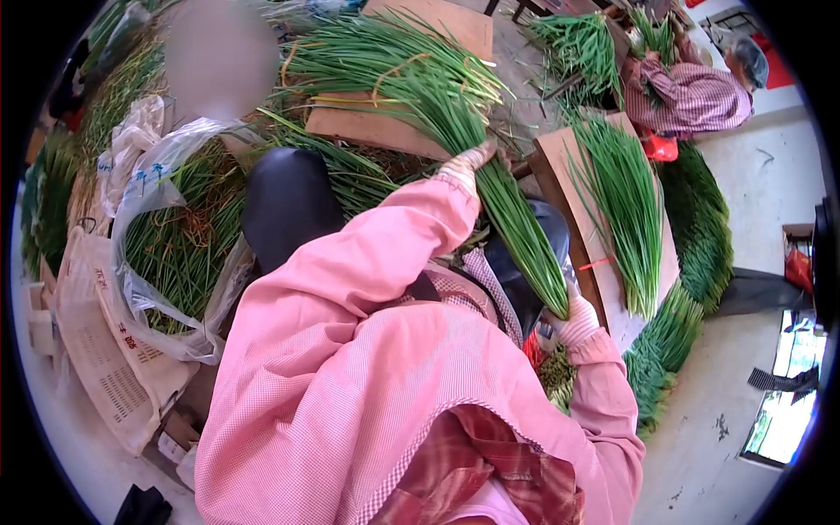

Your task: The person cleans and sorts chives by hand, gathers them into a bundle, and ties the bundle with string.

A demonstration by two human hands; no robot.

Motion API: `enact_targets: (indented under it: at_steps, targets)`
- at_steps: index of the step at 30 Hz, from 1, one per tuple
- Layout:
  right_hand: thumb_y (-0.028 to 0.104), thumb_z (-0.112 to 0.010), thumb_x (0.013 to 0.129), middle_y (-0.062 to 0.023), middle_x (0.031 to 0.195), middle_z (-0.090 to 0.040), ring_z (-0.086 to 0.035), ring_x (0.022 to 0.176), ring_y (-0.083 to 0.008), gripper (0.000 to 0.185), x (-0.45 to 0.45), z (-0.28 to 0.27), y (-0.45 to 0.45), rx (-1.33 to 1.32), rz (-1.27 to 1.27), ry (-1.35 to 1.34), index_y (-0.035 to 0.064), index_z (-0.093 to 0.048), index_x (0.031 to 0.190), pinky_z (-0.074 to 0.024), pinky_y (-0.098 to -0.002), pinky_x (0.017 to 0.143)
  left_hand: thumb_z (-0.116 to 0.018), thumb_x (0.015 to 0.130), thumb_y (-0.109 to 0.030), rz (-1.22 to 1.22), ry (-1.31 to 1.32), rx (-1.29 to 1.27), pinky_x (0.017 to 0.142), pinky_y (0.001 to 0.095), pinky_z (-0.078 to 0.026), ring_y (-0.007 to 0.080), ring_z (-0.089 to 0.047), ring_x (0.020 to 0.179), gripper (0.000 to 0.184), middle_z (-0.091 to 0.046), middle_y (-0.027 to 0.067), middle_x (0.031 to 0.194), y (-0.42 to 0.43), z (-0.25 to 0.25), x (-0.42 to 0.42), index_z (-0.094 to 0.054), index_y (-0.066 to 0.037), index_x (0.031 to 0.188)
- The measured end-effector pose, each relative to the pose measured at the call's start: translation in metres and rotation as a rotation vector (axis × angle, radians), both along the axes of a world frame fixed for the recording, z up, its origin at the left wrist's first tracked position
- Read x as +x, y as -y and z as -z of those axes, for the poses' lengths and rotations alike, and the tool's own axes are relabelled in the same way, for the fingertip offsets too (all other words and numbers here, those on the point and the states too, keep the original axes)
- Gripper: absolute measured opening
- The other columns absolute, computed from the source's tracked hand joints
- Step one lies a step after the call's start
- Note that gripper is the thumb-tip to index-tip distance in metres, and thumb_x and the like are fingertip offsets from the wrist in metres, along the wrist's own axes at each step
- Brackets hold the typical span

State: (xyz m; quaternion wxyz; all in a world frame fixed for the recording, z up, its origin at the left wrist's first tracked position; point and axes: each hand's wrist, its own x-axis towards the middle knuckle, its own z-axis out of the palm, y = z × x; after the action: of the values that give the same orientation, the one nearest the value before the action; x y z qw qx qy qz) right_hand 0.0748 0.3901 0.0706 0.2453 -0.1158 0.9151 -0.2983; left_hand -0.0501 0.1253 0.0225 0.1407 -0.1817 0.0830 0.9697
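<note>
A long bunch of green garlic chives (pixel 523 226) slants across in front of my lap. My left hand (pixel 471 164) is closed around its upper part, beside the pile on the board. My right hand (pixel 577 313) is closed around its lower end, beside my right knee. Both hands have pale coverings at the wrist and palm, and some fingers are hidden behind the leaves. Just above my left hand lies a large pile of garlic chives (pixel 385 66) on a wooden board (pixel 376 125). Right of my right hand, more chives (pixel 626 210) lie on a second board (pixel 553 166).
An open clear plastic bag (pixel 131 254) with loose greens stands at left, near a white woven sack (pixel 103 341). Stacked green bunches (pixel 700 236) line the right wall. A co-worker (pixel 687 96) in a checked top handles greens at upper right. A blurred patch covers the upper left.
</note>
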Motion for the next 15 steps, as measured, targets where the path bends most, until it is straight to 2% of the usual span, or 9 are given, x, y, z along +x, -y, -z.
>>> enact_targets:
  at_steps: [2,4,5,6,7,9,11,13,15]
  targets:
    - [-0.002,-0.059,0.069,-0.004,0.099,-0.054,-0.051,0.088,-0.0131,0.053,0.021,0.02,-0.038,-0.168,0.147,0.105,0.0104,-0.036,0.116,-0.0446,-0.0258,0.076,-0.059,0.077,-0.023,-0.017,-0.083,-0.151,0.058,0.0409,-0.046,0.0265,-0.055,0.061,0.018,-0.058,0.009,0.068,0.001,-0.001,0.001,-0.057,-0.005,0.078]
    - [-0.001,-0.059,0.069,-0.0048,0.097,-0.055,-0.053,0.084,-0.0144,0.051,0.04,0.019,-0.065,-0.032,0.17,0.074,0.0111,-0.037,0.114,-0.0449,-0.0268,0.078,-0.052,0.082,-0.025,-0.143,0.277,-0.053,0.069,0.0442,-0.047,0.0249,-0.057,0.07,0.019,-0.06,0.0059,0.078,0.008,0.001,-0.017,-0.057,-0.008,0.09]
    - [0.002,-0.058,0.072,-0.0049,0.097,-0.056,-0.054,0.084,-0.0158,0.047,0.051,0.03,-0.089,-0.04,0.18,0.072,0.0115,-0.038,0.114,-0.0452,-0.028,0.078,-0.048,0.085,-0.024,-0.171,0.247,-0.235,0.073,0.0435,-0.046,0.0232,-0.057,0.075,0.02,-0.059,0.0053,0.086,0.018,0.047,-0.046,-0.056,-0.01,0.097]
    - [0.005,-0.053,0.075,-0.0051,0.099,-0.056,-0.053,0.087,-0.0171,0.039,0.062,0.037,-0.107,-0.143,0.317,0.181,0.0117,-0.04,0.111,-0.0442,-0.0283,0.08,-0.047,0.085,-0.023,-0.253,0.209,-0.003,0.072,0.0428,-0.047,0.0223,-0.056,0.078,0.02,-0.058,0.005,0.092,0.032,0.052,-0.06,-0.055,-0.01,0.099]
    - [0.008,-0.048,0.078,-0.0052,0.101,-0.055,-0.053,0.09,-0.0184,0.032,0.073,0.043,-0.125,-0.254,0.47,0.28,0.012,-0.042,0.109,-0.0432,-0.0287,0.081,-0.046,0.086,-0.02,-0.291,-0.011,-0.281,0.072,0.0427,-0.047,0.0221,-0.056,0.076,0.018,-0.058,0.0057,0.09,0.072,0.155,-0.117,-0.054,-0.009,0.097]
    - [0.01,-0.043,0.081,-0.0059,0.102,-0.055,-0.051,0.093,-0.0185,0.025,0.09,0.049,-0.152,-0.203,0.486,0.341,0.0121,-0.044,0.106,-0.0413,-0.0279,0.084,-0.043,0.086,-0.012,-0.295,-0.009,-0.366,0.07,0.0351,-0.047,0.0208,-0.054,0.084,0.02,-0.057,0.0077,0.092,0.077,0.017,-0.05,-0.05,-0.008,0.105]
    - [0.005,-0.041,0.081,-0.0061,0.104,-0.054,-0.05,0.093,-0.0156,0.027,0.093,0.034,-0.136,0.244,0.271,0.23,0.0116,-0.043,0.107,-0.0412,-0.0273,0.082,-0.047,0.084,-0.009,-0.118,-0.572,-0.427,0.07,0.0308,-0.046,0.0182,-0.053,0.085,0.026,-0.057,0.0067,0.094,0.13,0.063,-0.073,-0.048,-0.008,0.11]
    - [0.01,-0.042,0.083,-0.0059,0.099,-0.056,-0.052,0.089,-0.0165,0.02,0.108,0.091,-0.181,-0.393,0.783,0.391,0.0112,-0.048,0.103,-0.0431,-0.028,0.079,-0.052,0.081,-0.007,-0.24,-0.423,-1.316,0.07,0.0277,-0.045,0.0135,-0.052,0.084,0.028,-0.056,0.0054,0.095,0.127,0.035,-0.063,-0.049,-0.007,0.109]
    - [0.018,-0.045,0.085,-0.0054,0.092,-0.059,-0.055,0.083,-0.0179,0.016,0.105,0.102,-0.177,-0.848,1.317,0.493,0.0108,-0.053,0.096,-0.0454,-0.0293,0.075,-0.055,0.08,-0.009,-0.126,-0.439,-1.474,0.066,0.0233,-0.045,0.009,-0.052,0.079,0.024,-0.057,0.0025,0.09,0.125,0.013,-0.036,-0.053,-0.006,0.104]
